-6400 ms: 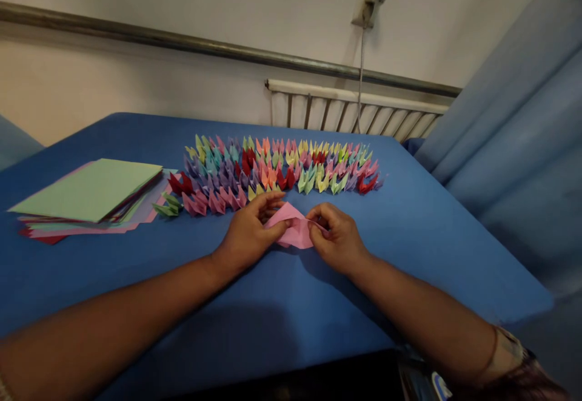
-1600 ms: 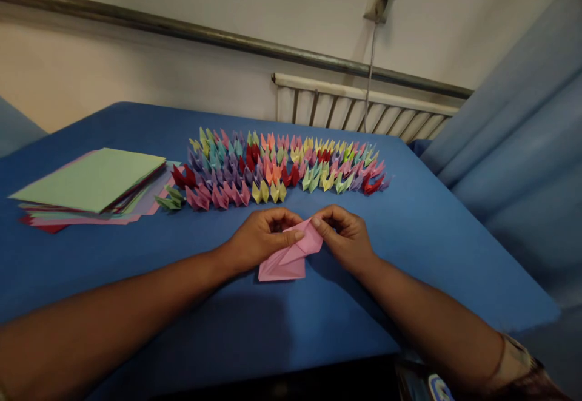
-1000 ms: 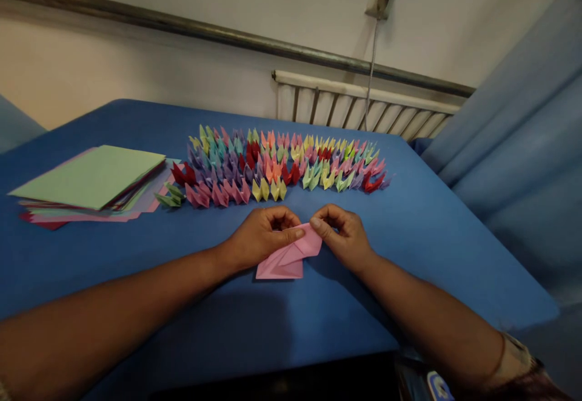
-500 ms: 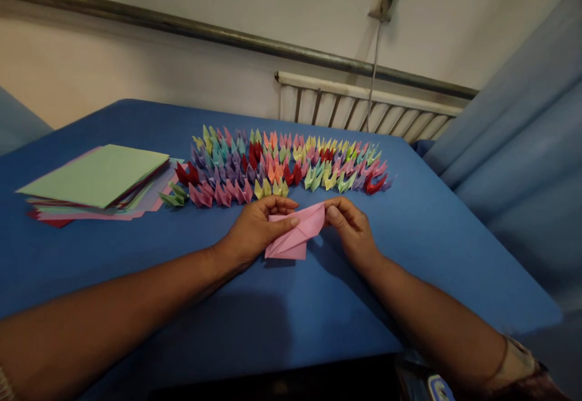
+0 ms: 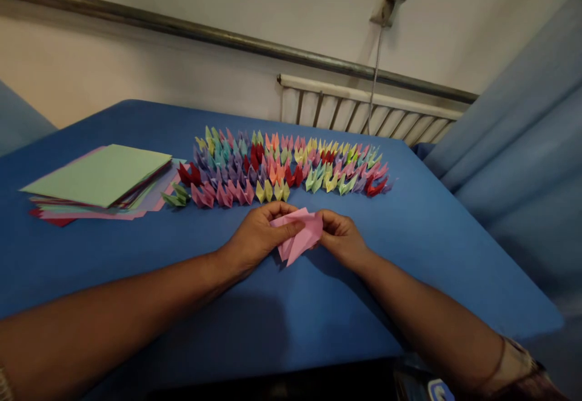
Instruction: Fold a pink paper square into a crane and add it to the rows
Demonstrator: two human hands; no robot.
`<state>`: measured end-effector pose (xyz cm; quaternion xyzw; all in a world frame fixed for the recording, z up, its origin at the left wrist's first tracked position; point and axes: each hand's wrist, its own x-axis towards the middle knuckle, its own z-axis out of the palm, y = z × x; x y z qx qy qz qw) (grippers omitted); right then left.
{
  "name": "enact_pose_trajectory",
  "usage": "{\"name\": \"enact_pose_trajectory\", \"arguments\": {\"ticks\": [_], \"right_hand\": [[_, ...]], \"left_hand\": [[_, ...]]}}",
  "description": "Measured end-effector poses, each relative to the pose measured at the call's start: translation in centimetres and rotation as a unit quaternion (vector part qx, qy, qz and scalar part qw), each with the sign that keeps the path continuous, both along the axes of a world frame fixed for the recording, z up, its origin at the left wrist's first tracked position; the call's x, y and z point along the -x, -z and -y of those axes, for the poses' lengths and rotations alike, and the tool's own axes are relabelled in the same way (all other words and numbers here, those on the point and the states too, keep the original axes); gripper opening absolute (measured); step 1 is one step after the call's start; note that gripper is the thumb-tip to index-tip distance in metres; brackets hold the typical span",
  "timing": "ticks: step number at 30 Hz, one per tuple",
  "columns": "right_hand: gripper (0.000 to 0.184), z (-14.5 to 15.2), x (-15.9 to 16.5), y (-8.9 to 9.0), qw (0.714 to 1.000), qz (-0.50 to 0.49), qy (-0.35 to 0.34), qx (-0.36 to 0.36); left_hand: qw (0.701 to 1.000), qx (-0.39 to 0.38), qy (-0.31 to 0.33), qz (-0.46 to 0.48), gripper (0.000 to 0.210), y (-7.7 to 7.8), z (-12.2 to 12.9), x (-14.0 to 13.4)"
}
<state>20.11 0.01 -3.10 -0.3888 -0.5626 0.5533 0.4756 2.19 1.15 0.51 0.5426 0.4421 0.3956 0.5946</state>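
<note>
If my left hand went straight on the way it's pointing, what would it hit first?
Beyond the pink paper it holds, your left hand would probably meet your right hand first, at the paper's right edge. Depth is hard to judge here.

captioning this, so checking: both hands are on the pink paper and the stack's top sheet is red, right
The top sheet of the stack is pale green, not red, as the head view shows; the left hand and right hand are on the pink paper.
</note>
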Motion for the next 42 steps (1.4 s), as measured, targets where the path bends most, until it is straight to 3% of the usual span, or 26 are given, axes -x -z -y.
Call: {"name": "enact_pose_trajectory", "arguments": {"ticks": [11, 19, 22, 27, 35, 39, 42], "right_hand": [[0.032, 0.7, -0.3, -0.8, 0.994, 0.036, 0.051, -0.086], [0.035, 0.4, -0.3, -0.9, 0.998, 0.028, 0.027, -0.043], [0.039, 0.5, -0.5, -0.8, 0.999, 0.006, 0.025, -0.023], [0.047, 0.8, 0.3, -0.2, 0.999, -0.026, 0.033, 0.017], [0.037, 0.6, 1.0, 0.4, 0.998, 0.008, 0.064, -0.006], [0.031, 0.1, -0.2, 0.7, 0.998, 0.059, 0.021, 0.013], [0.023, -0.3, -1.3, 0.5, 0.986, 0.158, -0.015, 0.041]], "left_hand": [[1.0, -0.007, 0.01, -0.025, 0.027, 0.1, 0.0, -0.1], [0.986, -0.03, 0.145, -0.071, 0.029, 0.1, 0.5, 0.1], [0.989, -0.025, 0.121, -0.083, 0.034, 0.2, 0.5, 0.2], [0.995, -0.017, 0.017, -0.097, 0.039, 0.4, 0.2, 0.0], [0.989, -0.05, 0.03, -0.135, 0.032, 0.8, -0.1, -0.2], [0.985, -0.085, 0.002, -0.153, 0.032, 0.6, -0.8, 0.2], [0.974, -0.101, 0.02, -0.202, 0.02, 1.0, -1.4, 0.6]]}}
